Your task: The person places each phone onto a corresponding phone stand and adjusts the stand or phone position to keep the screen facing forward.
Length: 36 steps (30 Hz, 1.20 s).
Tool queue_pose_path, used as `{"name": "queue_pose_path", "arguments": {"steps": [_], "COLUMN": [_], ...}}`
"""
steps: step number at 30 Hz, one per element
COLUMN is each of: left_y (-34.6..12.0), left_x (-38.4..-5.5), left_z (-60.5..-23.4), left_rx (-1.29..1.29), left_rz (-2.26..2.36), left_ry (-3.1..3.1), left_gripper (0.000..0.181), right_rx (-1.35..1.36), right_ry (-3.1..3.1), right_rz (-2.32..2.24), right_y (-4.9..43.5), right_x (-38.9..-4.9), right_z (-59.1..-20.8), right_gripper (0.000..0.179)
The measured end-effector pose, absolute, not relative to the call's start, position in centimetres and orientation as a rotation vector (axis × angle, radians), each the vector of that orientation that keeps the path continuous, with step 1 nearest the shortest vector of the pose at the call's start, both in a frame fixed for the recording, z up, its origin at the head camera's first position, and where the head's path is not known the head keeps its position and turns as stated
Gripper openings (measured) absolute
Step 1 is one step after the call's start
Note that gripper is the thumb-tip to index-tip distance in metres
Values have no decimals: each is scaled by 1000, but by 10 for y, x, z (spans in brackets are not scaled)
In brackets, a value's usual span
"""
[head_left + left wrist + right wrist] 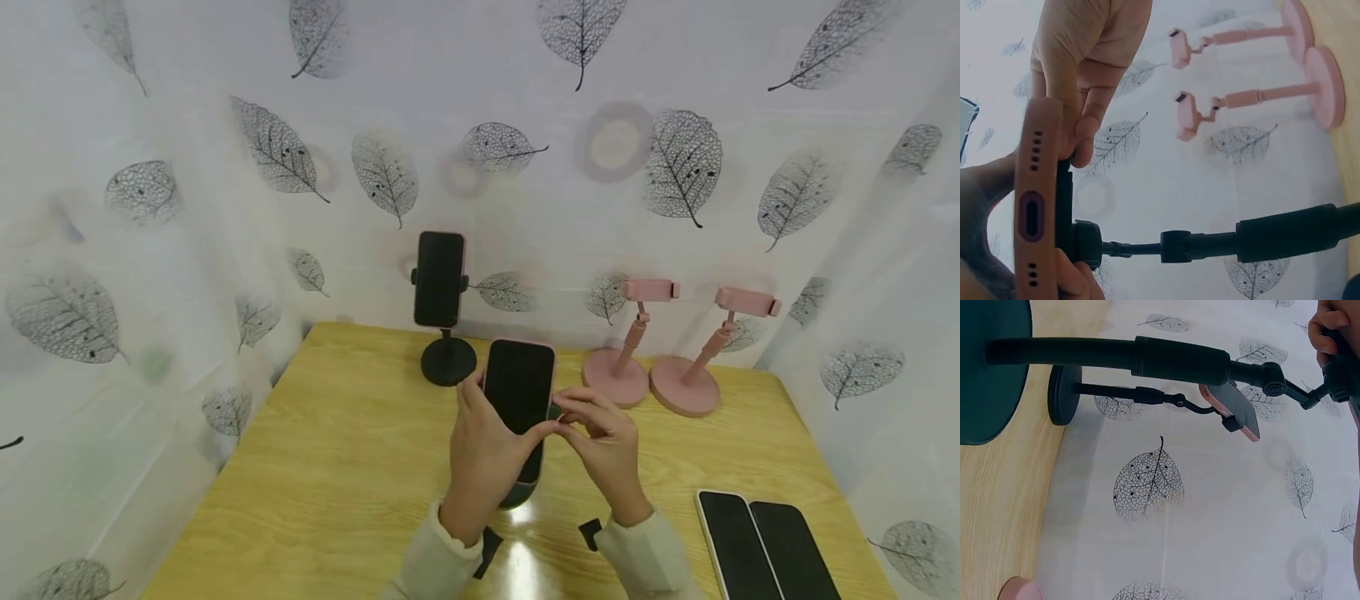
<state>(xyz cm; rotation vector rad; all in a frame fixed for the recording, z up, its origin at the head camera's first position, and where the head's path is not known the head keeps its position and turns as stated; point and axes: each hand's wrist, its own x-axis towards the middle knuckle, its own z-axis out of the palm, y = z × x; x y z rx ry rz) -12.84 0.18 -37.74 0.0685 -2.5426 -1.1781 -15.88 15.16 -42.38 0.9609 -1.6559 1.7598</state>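
Observation:
A phone (517,387) in a pink case leans upright against the holder of a dark green phone stand (1185,359). My left hand (483,450) grips the phone from its left side, thumb across the lower screen and fingers behind. At the phone's right edge, my right hand (607,442) pinches the stand's dark clamp (1066,212) between thumb and fingers. The left wrist view shows the phone's bottom edge with its charging port, the clamp flat behind it. Most of the stand's round base (517,497) is hidden under the phone in the head view.
Behind, a black stand (447,362) holds another phone (439,279). Two pink stands (617,377) (685,385), both without phones, stand at the back right. Two phones (738,542) (795,550) lie side by side at the front right of the wooden table (330,467). A leaf-patterned curtain surrounds it.

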Motion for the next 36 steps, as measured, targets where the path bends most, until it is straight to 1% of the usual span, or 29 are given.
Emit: {"name": "queue_pose_path", "arguments": {"steps": [10,16,18,23,25,33,36], "left_y": [5,1,-4,-25,-31,-43,-55], "left_x": [-122,-124,-124,-127,-129,-131,-136], "left_z": [-382,-386,-387,-396,-398,-397,-406], "left_rx": [88,-22,-91,-309,-379,-500,-592], "left_rz": [-1206,-1179,-1235,-1554,-1618,-1644,-1901], "left_ry": [-2500,-2472,-2464,-2292,-2219,-2247,-2192], "left_gripper": [106,105,99,64,56,54,49], "right_rx": [1030,1057,1056,1054,1056,1037,1034], "right_ry": [-1576,-1531,-1524,-1513,-1515,-1532,-1571], "right_rz": [1683,1739,1767,1821,1822,1815,1804], "right_y": [147,147,147,145,144,143,143], "right_x": [-163,-165,-164,-163,-163,-164,-164], "right_z": [-426,-426,-427,-428,-429,-429,-431], "right_gripper": [24,24,25,28,29,29,32]}}
